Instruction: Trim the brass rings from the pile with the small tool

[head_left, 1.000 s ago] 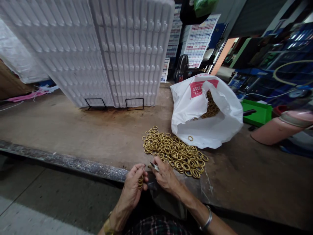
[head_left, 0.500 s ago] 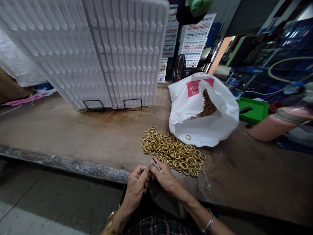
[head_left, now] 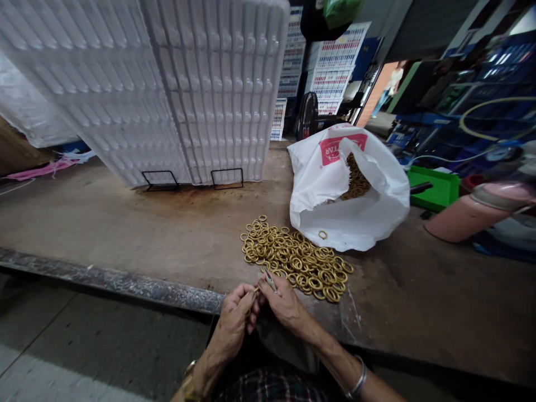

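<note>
The fingers of the left hand (head_left: 235, 314) are curled shut on a brass ring (head_left: 254, 291) at their tips. Touching them, the right hand (head_left: 283, 301) pinches a thin metal tool (head_left: 270, 281) between closed fingers, its tip pointing up and away. Both hands hover at the near edge of the table (head_left: 138, 229). Just beyond them lies a pile of brass rings (head_left: 295, 258), and behind it a white plastic bag (head_left: 352, 190) gapes with more rings inside. White moulded trays (head_left: 176, 84) stand upright further back.

Shiny brass rings (head_left: 295, 259), glossy plastic bag (head_left: 355, 223)
</note>
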Tool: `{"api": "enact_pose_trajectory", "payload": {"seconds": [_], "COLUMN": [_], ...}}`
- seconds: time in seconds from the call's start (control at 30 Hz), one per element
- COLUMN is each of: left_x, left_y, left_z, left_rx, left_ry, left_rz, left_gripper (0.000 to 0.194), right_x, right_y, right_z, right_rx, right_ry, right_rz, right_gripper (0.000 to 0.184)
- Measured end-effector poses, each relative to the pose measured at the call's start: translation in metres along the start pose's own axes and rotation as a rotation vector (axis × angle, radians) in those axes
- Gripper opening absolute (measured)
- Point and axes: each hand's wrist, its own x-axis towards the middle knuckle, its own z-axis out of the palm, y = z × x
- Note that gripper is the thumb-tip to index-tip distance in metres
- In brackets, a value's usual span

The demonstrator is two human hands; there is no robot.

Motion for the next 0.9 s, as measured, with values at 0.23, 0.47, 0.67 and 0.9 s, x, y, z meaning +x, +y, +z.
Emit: {"api": "enact_pose_trajectory", "payload": {"seconds": [0.23,0.47,0.67,0.9], "left_x": [0.0,0.0,-0.017,-0.016], "left_y": [-0.001,0.003,0.005,0.011], "left_z": [-0.003,-0.004,-0.002,-0.002], "left_rx": [0.053,0.167,0.118,-0.221], "left_ry": [0.035,0.132,0.022,-0.059], "left_rz": [0.046,0.038,0.054,0.032], "left_gripper": [0.035,0.043,0.037,0.03], "right_x": [-0.009,-0.012,-0.005,0.01], "right_y": [0.014,0.013,0.013,0.001], "right_z": [0.002,0.007,0.004,-0.001], "right_rx": [-0.47,-0.707,-0.799,-0.935], "right_ry": [-0.03,-0.134,-0.129,0.05], "right_rz": [-0.119,-0.101,-0.04,0.004], "right_gripper": [0.018,0.028,0.026,0.027]}}
